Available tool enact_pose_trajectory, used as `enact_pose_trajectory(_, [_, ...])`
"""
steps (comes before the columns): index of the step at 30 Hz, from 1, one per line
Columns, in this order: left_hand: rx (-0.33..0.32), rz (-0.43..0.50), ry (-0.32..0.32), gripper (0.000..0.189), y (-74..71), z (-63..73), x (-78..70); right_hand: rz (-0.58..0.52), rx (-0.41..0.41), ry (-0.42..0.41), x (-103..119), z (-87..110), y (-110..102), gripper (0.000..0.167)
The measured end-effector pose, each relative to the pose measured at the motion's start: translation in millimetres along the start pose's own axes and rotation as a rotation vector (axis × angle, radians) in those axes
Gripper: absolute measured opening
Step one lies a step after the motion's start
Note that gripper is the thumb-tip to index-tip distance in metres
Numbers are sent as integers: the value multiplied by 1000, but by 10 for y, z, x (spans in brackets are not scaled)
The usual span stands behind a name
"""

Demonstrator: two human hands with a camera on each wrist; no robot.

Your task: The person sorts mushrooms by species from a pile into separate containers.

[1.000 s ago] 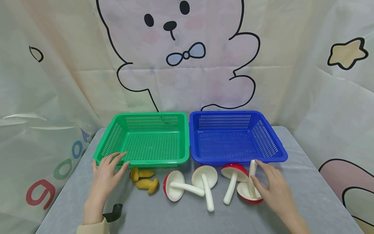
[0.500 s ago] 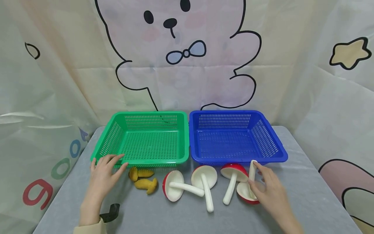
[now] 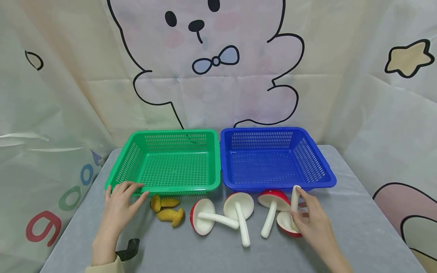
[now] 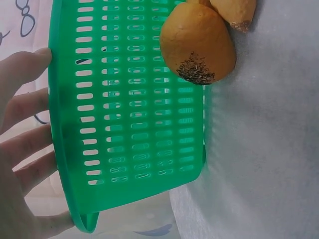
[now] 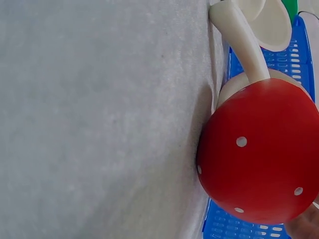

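Observation:
At the front left corner of the green basket (image 3: 186, 189), my left hand (image 3: 119, 208) rests its spread, relaxed fingers on the rim; the left wrist view shows the fingertips along the rim (image 4: 56, 99). My right hand (image 3: 315, 223) pinches the white stem of the rightmost toy mushroom (image 3: 295, 199), thumb on one side and fingers on the other. That mushroom is cap down, stem up, in front of the blue basket (image 3: 273, 186). Its red cap (image 5: 259, 149) with white dots fills much of the right wrist view, hiding most of the hand there.
Three more red-capped toy mushrooms lie in a row: one left (image 3: 206, 220), one in the middle (image 3: 240, 204), one near the right hand (image 3: 271, 218). Two small yellow mushrooms (image 3: 170, 216) lie before the green basket. A black strap piece (image 3: 129, 249) shows by the left wrist.
My right hand has moved slightly left, its fingers closing in round the stem, and the mushroom has shifted a little. The left hand stays at the green rim.

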State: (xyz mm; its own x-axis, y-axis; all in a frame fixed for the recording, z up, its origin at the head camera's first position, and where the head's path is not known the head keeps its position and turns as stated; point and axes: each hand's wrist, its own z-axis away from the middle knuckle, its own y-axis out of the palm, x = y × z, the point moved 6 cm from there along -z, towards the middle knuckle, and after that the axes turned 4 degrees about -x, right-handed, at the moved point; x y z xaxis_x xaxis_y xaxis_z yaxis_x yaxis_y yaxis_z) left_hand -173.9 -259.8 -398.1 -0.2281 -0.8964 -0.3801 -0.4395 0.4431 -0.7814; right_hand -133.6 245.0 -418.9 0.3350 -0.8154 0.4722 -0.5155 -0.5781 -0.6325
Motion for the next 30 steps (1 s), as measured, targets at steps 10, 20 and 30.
enact_pose_trajectory(10, [-24,19,21,30,-16,-1,-14,-20,11,12,-8,8,25,85])
enact_pose_trajectory(20, [-72,11,78,32,-42,-12,-23,-22,-9,18,-19,7,42,87])
enact_pose_trajectory(30, [-39,11,54,29,-29,-10,-17,-35,-33,-12,10,6,13,86])
